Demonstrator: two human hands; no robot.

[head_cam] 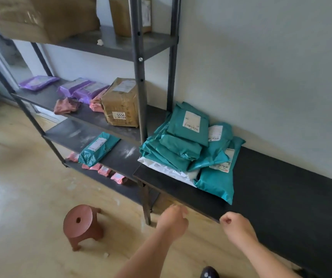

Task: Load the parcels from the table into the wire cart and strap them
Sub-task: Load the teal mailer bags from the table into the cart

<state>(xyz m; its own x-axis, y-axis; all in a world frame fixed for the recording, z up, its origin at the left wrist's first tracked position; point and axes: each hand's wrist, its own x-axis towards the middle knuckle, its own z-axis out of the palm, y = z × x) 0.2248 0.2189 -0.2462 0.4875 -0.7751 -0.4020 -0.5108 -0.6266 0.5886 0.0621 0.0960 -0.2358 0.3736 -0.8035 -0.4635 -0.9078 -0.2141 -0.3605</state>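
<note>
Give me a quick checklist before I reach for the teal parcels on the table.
1. Hands free: ok. The left hand and right hand hold nothing, fingers curled.
2. Parcels in place: ok. The teal parcels lie piled at the left end of the table.
3. Reach path: ok. Only bare tabletop lies between the hands and the pile.
4. Pile stable: not ok. The parcels overlap loosely over a white parcel.
5. Wire cart ready: cannot tell, not in view.
6. Strap ready: cannot tell, none in view.
</note>
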